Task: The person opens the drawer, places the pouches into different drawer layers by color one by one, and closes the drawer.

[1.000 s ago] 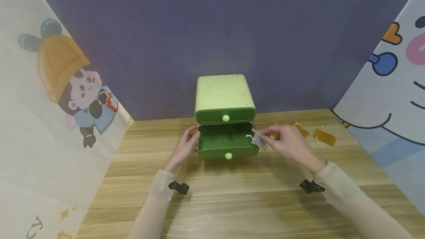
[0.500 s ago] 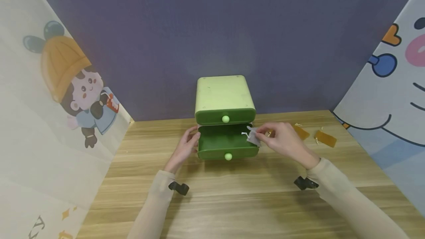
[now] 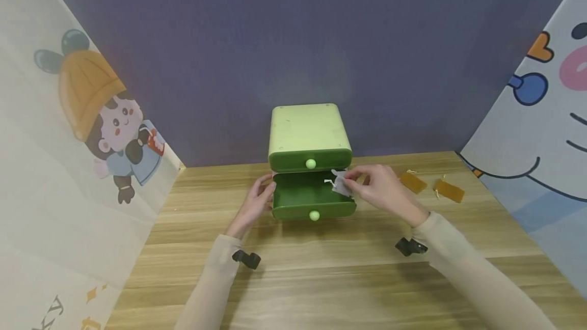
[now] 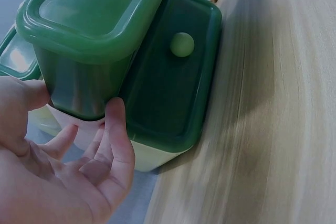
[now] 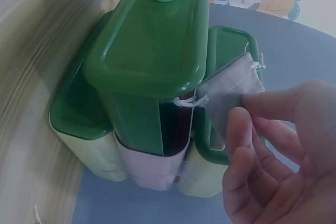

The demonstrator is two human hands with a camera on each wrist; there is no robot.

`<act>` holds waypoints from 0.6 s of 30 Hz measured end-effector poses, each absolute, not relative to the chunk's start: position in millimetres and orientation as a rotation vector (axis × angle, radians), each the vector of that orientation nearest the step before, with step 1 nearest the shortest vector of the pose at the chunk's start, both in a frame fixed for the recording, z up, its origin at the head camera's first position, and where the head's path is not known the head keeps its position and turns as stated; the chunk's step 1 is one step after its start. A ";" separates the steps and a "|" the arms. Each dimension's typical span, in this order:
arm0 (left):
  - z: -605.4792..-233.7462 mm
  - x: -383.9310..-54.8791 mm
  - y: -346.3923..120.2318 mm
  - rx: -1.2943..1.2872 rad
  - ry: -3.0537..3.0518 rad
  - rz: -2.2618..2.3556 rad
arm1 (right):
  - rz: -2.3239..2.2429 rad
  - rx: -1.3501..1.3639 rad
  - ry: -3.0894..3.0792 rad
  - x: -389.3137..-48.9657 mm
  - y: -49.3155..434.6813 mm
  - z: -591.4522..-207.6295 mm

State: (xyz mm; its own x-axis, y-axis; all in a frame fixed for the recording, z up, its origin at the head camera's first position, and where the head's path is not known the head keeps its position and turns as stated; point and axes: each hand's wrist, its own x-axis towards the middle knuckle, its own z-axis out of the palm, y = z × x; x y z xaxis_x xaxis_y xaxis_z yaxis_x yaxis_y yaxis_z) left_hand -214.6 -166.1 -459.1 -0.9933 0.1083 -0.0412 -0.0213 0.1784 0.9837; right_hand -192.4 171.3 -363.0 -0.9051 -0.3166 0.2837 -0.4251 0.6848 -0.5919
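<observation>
A small chest of drawers [image 3: 309, 126] with a pale green top and green fronts stands against the back wall. Its middle drawer [image 3: 293, 211] is pulled out, and the part of its inside that shows is bare. My left hand [image 3: 253, 202] grips this drawer's left side; in the left wrist view, thumb and fingertips press opposite edges of the green side. Between right thumb and fingers I pinch a small grey drawstring pouch [image 5: 226, 93], its white cord dangling. That right hand [image 3: 385, 190] is above the drawer's right end, with the pouch over the opening.
Two orange pouches [image 3: 413, 182] with pale cords lie on the wooden table [image 3: 321, 289] right of the chest. The closed upper drawer [image 3: 289, 161] overhangs the back of the pulled-out one. A dark blue wall [image 3: 312, 39] rises behind; printed panels flank both sides.
My right hand has moved left with the grey pouch, from beside the drawer's right end to over its opening. The left hand keeps its place on the drawer.
</observation>
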 end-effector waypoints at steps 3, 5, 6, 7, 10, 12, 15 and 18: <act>-458.9 -214.5 -166.2 0.086 2.329 1.950 | 1.038 0.626 -2.724 -195.2 167.3 -364.0; -458.5 -214.1 -166.1 0.085 2.329 1.950 | 1.039 0.630 -2.721 -197.1 164.8 -364.7; -458.5 -214.1 -166.1 0.085 2.329 1.950 | 1.037 0.633 -2.723 -198.1 163.7 -365.2; -458.5 -214.2 -166.1 0.084 2.329 1.950 | 1.040 0.632 -2.730 -198.7 162.5 -365.2; -459.0 -214.9 -165.5 0.083 2.326 1.960 | 1.049 0.642 -2.747 -201.3 159.4 -366.7; -459.3 -215.6 -165.3 0.081 2.323 1.964 | 1.054 0.652 -2.759 -202.6 157.2 -367.3; -459.2 -215.5 -165.3 0.084 2.324 1.960 | 1.052 0.673 -2.765 -204.5 154.4 -368.7; -459.6 -215.8 -165.6 0.083 2.326 1.954 | 1.047 0.682 -2.773 -206.0 152.2 -370.0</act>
State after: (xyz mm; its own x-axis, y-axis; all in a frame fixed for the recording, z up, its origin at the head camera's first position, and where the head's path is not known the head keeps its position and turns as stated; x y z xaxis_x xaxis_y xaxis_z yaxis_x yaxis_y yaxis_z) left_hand -215.8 -165.6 -459.6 -0.9933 0.1074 -0.0434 -0.0243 0.1739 0.9845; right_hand -206.0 152.2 -370.0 -0.8947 -0.3736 0.2448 -0.4422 0.6635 -0.6035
